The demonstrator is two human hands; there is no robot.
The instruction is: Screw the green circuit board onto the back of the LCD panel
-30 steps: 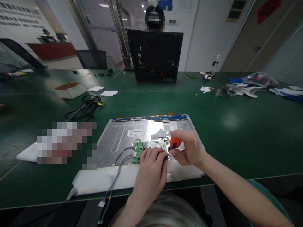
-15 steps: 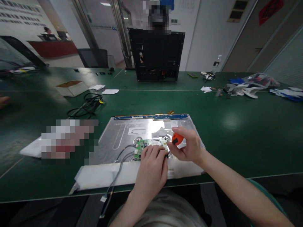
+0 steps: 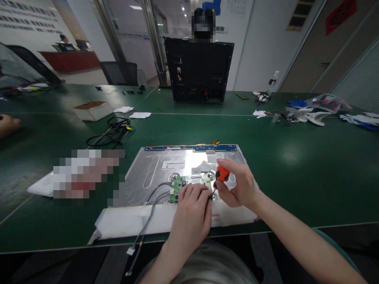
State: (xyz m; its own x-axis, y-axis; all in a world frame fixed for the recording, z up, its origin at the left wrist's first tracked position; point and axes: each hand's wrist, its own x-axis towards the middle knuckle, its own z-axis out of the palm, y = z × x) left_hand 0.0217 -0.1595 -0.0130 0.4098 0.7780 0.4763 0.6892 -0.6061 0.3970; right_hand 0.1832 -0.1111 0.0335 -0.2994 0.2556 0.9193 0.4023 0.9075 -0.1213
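Observation:
My right hand point(image 3: 238, 183) grips a short screwdriver point(image 3: 222, 174) with an orange and black handle, thumb and fingers around it. Its thin shaft slants down to the right edge of a green circuit board point(image 3: 186, 181). Across that board lies my left hand point(image 3: 192, 205), fingers bent and close together, holding it down; the index fingertip is beside the screwdriver's tip. What sits under the tip is too small to make out. The board rests on the metal back of a display panel point(image 3: 152, 173), and grey cables point(image 3: 154, 207) run from its left side over the table edge.
A black cable coil point(image 3: 109, 132) and a white box point(image 3: 93, 111) lie at the left. Across the green table point(image 3: 290, 157) stands a black monitor housing point(image 3: 199, 71), with a person behind it. Another person's hand point(image 3: 8, 125) shows at the far left. Assorted parts point(image 3: 304, 114) lie at the right.
The screwdriver's handle has turned and tilted a little in my right hand, so its shaft now shows. My left hand stays on the board. The other person's hand reaches further into view.

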